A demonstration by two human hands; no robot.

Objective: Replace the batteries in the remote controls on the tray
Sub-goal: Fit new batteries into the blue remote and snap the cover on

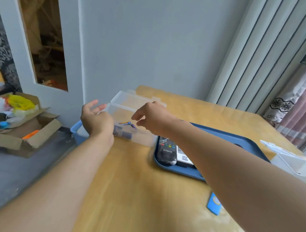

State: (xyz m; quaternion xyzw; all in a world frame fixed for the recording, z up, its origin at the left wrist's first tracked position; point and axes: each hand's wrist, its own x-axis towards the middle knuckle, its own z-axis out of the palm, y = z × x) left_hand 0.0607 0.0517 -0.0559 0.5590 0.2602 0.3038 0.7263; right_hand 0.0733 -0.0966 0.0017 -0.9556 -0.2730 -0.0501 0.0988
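Note:
A clear plastic box [140, 139] with its lid [131, 99] tipped back stands at the table's far left. Batteries [126, 123] lie inside it. My left hand [95, 120] rests at the box's left end, fingers spread. Over the box hovers my right hand [152, 117], its fingers curled downward and holding nothing that I can see. To the right, a blue tray [179, 172] holds a black remote [167, 152] and a second remote [184, 158] with a white label, partly hidden by my right forearm.
A second clear box [291, 162] sits at the table's right edge. A flat blue item [214, 204] lies near my right forearm. A cardboard box [23, 132] with clutter is on the floor at left. A blue bin [77, 131] stands beside the table.

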